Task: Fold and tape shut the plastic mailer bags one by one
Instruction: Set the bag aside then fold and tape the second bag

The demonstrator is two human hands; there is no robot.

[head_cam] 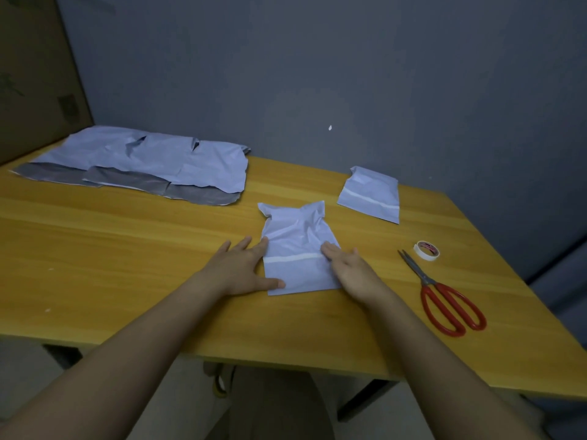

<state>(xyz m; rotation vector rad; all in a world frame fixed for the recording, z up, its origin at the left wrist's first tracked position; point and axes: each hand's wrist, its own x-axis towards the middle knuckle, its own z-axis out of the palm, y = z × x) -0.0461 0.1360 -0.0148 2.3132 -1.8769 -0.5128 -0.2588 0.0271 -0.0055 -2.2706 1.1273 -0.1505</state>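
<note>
Head view: one taped mailer is set aside at the right. A second folded mailer, tape strip applied, is pressed flat by the left hand and right hand, fingers extended. An unfolded stack remains on the tabletop.

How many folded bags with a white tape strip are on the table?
2: one bag under both hands, one bag at far right. The left pile may hide more.

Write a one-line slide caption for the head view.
Both hands, left and right, press flat a taped mailer bag on the table, beside scissors and tape roll.
</note>
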